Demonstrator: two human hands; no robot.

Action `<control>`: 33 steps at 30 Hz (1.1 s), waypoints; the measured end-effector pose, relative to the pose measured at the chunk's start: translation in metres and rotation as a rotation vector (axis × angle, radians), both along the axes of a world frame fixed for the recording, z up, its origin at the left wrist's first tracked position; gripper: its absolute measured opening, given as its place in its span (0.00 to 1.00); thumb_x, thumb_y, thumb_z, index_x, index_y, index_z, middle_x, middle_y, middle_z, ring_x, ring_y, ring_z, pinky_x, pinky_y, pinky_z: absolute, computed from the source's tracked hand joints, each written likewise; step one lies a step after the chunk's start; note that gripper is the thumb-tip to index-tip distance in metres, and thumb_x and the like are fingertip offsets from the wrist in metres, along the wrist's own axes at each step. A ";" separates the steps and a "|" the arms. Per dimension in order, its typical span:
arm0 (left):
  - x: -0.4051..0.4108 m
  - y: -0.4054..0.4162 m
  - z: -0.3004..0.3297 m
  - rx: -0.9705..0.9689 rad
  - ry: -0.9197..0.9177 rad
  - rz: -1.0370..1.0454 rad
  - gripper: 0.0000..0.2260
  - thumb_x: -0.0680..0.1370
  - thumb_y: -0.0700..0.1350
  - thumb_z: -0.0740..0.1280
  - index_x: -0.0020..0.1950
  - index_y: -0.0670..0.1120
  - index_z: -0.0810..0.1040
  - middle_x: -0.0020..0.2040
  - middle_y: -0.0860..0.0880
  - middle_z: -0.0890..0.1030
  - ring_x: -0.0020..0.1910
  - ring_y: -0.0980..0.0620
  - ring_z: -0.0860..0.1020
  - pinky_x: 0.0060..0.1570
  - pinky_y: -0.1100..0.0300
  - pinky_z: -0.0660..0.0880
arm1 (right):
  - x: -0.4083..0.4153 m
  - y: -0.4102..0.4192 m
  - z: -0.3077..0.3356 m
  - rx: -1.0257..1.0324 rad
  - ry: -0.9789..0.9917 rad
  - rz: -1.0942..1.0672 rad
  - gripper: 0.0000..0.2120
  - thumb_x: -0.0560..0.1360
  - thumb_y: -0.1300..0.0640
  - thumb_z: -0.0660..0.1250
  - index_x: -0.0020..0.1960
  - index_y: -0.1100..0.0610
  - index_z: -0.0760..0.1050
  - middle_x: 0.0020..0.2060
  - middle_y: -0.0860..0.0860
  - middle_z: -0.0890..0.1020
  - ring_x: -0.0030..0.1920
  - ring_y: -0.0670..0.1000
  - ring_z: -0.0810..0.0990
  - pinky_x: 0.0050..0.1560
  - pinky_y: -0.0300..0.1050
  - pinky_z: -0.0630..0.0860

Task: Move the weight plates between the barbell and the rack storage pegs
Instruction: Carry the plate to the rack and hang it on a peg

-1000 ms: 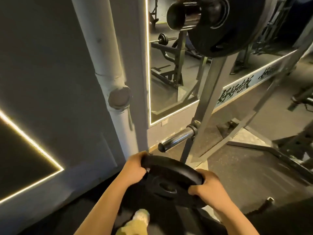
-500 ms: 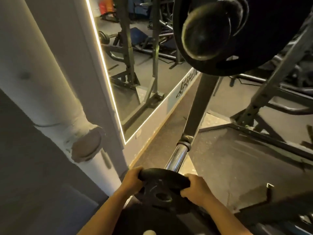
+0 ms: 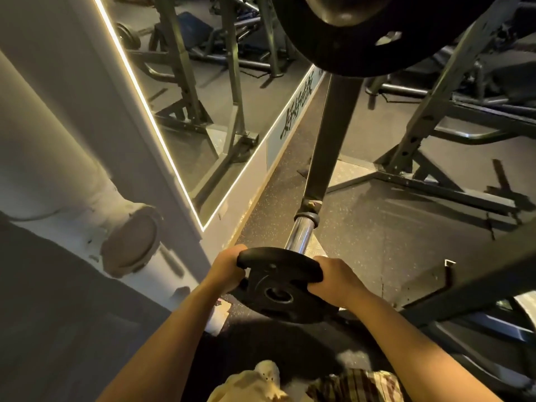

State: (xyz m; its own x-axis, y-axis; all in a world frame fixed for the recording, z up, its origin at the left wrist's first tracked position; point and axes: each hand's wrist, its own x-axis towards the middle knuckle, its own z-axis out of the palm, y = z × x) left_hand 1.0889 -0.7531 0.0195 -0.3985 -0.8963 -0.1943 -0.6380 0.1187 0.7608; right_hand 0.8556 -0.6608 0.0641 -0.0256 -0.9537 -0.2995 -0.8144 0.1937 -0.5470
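Small black weight plate held up with both hands, low in the middle of the view, face turned toward the camera so the centre hole shows. Left hand wrapped round the left rim, fingers curled over the far edge and clamped on it. Right hand doing the same on the right rim, fingers hooked over the front of the plate, clamped tight as well. Both forearms running up from the bottom of the frame.

Right behind the plate's top edge: the chrome storage peg, sticking out of the rack upright toward the camera. Peg end hidden behind the plate, so can't tell if the hole is actually on it or just lined up in front of it. Bare chrome visible between the plate and the peg's collar.

Up top, a big black plate hanging overhead, with a round metal sleeve end poking out of its middle. Hard to say more, gets cut off by the frame.

Off to the left: a lit-edge mirror reflecting more rack frames, and a fat white pipe with a round capped stub. Dark speckled rubber floor underneath, metal base plate by the rack foot. Bit of plaid fabric at the very bottom.
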 end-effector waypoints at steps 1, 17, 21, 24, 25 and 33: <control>0.002 0.003 -0.003 -0.044 0.011 0.016 0.12 0.73 0.31 0.67 0.41 0.49 0.77 0.41 0.50 0.80 0.46 0.45 0.80 0.51 0.48 0.79 | 0.000 0.001 -0.001 -0.005 0.011 0.015 0.13 0.72 0.52 0.69 0.54 0.55 0.75 0.47 0.52 0.81 0.48 0.52 0.79 0.51 0.46 0.78; -0.010 -0.013 -0.010 -0.406 0.134 -0.189 0.02 0.69 0.36 0.70 0.39 0.40 0.79 0.36 0.46 0.80 0.36 0.50 0.78 0.38 0.58 0.76 | 0.004 0.030 -0.021 -0.103 0.078 -0.012 0.22 0.72 0.41 0.70 0.59 0.54 0.75 0.51 0.51 0.81 0.53 0.52 0.75 0.53 0.42 0.76; -0.009 0.004 -0.018 -0.404 0.153 -0.015 0.04 0.70 0.34 0.70 0.39 0.40 0.78 0.37 0.46 0.80 0.37 0.48 0.79 0.40 0.58 0.76 | -0.006 0.016 -0.015 -0.083 0.173 0.069 0.22 0.73 0.40 0.68 0.60 0.53 0.75 0.53 0.51 0.81 0.54 0.51 0.76 0.53 0.40 0.74; -0.012 0.012 -0.017 -0.425 0.124 0.070 0.08 0.69 0.29 0.71 0.39 0.41 0.78 0.36 0.49 0.79 0.37 0.49 0.77 0.40 0.63 0.73 | -0.005 0.012 -0.013 -0.097 0.239 0.100 0.24 0.73 0.39 0.67 0.62 0.52 0.74 0.55 0.50 0.81 0.55 0.52 0.76 0.54 0.40 0.73; -0.011 0.011 -0.019 -0.415 0.124 0.073 0.08 0.69 0.29 0.71 0.39 0.41 0.78 0.37 0.48 0.79 0.38 0.49 0.77 0.41 0.62 0.73 | -0.004 0.012 -0.013 -0.102 0.238 0.094 0.24 0.73 0.39 0.67 0.62 0.53 0.74 0.55 0.50 0.81 0.55 0.52 0.76 0.54 0.40 0.73; -0.015 -0.020 -0.005 -0.356 -0.019 -0.203 0.06 0.69 0.33 0.71 0.42 0.41 0.78 0.40 0.50 0.78 0.41 0.51 0.75 0.43 0.65 0.74 | 0.008 0.037 -0.031 -0.116 0.145 -0.119 0.23 0.72 0.39 0.68 0.58 0.54 0.73 0.51 0.53 0.81 0.53 0.54 0.75 0.52 0.45 0.76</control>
State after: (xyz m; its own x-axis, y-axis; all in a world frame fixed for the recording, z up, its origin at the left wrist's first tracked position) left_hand 1.0740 -0.7727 0.0144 -0.5740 -0.8121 0.1051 -0.5879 0.4979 0.6375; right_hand 0.8635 -0.6236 0.0329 -0.1751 -0.9692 -0.1733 -0.8610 0.2361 -0.4504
